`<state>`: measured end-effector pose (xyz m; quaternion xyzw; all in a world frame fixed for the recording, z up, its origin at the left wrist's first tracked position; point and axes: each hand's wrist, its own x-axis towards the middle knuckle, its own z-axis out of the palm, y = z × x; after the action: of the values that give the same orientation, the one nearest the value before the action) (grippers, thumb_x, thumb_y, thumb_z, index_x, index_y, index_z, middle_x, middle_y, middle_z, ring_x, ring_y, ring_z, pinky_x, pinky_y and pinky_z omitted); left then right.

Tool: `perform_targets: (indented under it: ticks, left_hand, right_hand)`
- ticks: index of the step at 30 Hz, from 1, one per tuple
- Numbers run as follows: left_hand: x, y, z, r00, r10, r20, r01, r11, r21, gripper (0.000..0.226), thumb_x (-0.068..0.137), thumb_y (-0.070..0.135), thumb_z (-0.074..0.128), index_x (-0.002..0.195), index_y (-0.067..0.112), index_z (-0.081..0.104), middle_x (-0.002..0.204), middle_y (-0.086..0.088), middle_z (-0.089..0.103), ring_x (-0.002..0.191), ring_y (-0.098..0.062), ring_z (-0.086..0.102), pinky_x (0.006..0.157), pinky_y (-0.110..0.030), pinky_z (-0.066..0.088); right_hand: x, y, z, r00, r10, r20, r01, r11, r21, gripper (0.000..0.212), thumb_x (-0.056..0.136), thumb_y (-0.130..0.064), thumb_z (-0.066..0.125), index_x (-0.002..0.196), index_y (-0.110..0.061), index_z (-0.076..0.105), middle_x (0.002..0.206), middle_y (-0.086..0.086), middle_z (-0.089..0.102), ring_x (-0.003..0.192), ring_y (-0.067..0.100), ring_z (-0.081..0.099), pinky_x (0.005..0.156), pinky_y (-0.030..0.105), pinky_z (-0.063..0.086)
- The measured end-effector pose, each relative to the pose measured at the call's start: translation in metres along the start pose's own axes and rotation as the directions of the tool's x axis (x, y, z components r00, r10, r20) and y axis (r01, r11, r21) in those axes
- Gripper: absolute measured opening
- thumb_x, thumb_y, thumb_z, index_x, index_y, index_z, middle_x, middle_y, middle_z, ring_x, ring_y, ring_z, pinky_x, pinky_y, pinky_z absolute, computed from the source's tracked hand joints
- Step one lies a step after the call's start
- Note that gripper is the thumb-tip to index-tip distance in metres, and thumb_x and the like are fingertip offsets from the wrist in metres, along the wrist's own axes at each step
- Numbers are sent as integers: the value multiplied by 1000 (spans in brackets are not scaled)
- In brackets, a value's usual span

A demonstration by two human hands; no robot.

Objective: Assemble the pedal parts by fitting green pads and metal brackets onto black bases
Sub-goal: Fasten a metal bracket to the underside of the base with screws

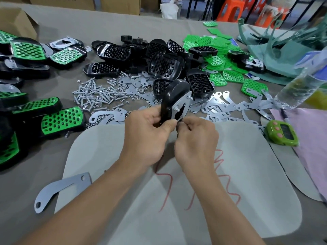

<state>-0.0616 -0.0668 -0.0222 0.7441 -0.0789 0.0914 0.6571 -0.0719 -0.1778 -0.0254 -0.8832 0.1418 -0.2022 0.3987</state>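
My left hand [150, 131] grips a black pedal base [174, 92] held on edge above the table, its underside turned right. A metal plate [181, 106] with bolt ends sticking out sits on that underside. My right hand [196, 137] pinches at the plate's lower corner; what its fingertips hold is hidden. Loose black bases [159, 57] lie heaped behind, green pads [212, 43] to their right, metal brackets [223, 106] and bolts [92, 94] in front.
Finished green-and-black pedals [60, 119] line the left side. One bracket [62, 188] lies alone near my left forearm. A green timer [281, 132], a plastic bottle [299, 87] and cloths sit at right. A grey mat [247, 174] with red scribbles lies under my arms.
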Motion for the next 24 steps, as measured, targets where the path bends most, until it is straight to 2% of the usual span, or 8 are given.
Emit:
perform_targets:
  ticks: [2, 4, 8, 14, 17, 19, 22, 24]
  left_hand:
    - [0, 0, 0, 1000, 5, -2, -5, 1000, 6, 23, 84, 4, 76, 99, 19, 81, 86, 12, 80, 91, -19, 77, 80, -41, 62]
    - [2, 0, -2, 1000, -11, -2, 10, 999, -32, 27, 83, 0, 77, 101, 20, 81, 88, 10, 80, 88, -17, 78, 82, -38, 63]
    - [4, 0, -3, 999, -5, 44, 9, 996, -85, 35, 81, -4, 78, 104, 21, 80, 93, 8, 80, 89, -12, 78, 83, -31, 63]
    - [4, -1, 0, 998, -70, 8, 70, 986, -153, 32, 80, 6, 74, 93, 33, 83, 92, 3, 81, 93, -23, 78, 88, -50, 62]
    - [1, -3, 3, 998, -66, 5, 66, 992, -111, 28, 80, 10, 73, 96, 31, 82, 90, 3, 81, 97, -30, 77, 86, -56, 61]
    - [-2, -3, 4, 999, -49, 18, 51, 994, -94, 27, 81, 8, 72, 100, 24, 82, 91, 3, 81, 94, -26, 77, 86, -55, 61]
    - [-3, 1, 5, 999, -26, 38, 30, 994, -108, 31, 82, 0, 71, 106, 17, 81, 94, 7, 81, 95, -20, 77, 88, -44, 62]
    - [-3, 2, 5, 999, -16, 43, 20, 995, -100, 31, 82, 1, 71, 106, 18, 81, 93, 7, 81, 96, -21, 77, 87, -44, 63]
  right_hand:
    - [4, 4, -4, 997, 47, 63, -53, 993, 101, 22, 82, -9, 60, 60, -9, 57, 53, 4, 57, 61, 27, 55, 58, 37, 42]
    - [8, 8, -10, 989, 35, 143, -58, 986, 159, 21, 85, -13, 61, 64, -15, 63, 56, -1, 65, 57, 17, 59, 56, 32, 45]
    - [5, 15, -11, 992, -71, 106, 63, 995, 76, 16, 84, -31, 57, 75, -20, 64, 58, -14, 62, 54, 13, 52, 54, 30, 43]
    - [3, 11, -9, 992, -111, 64, 109, 993, 36, 27, 81, -34, 52, 69, -13, 64, 48, -5, 46, 56, 22, 46, 56, 37, 40]
    - [0, 8, -7, 997, -56, 60, 54, 998, 35, 26, 80, -26, 54, 60, -9, 55, 46, -2, 42, 54, 23, 41, 54, 40, 40]
    - [-1, 8, -6, 998, 6, 60, -11, 997, 77, 24, 78, -20, 56, 58, -6, 52, 48, 3, 48, 54, 27, 43, 52, 41, 42]
    - [-1, 9, -4, 988, 123, 89, -138, 971, 197, 21, 74, -18, 55, 63, -1, 58, 54, 17, 56, 56, 38, 48, 50, 43, 45]
    - [0, 10, -6, 966, 204, 159, -246, 917, 315, 17, 73, -15, 57, 63, -3, 65, 50, 15, 57, 47, 28, 44, 47, 39, 40]
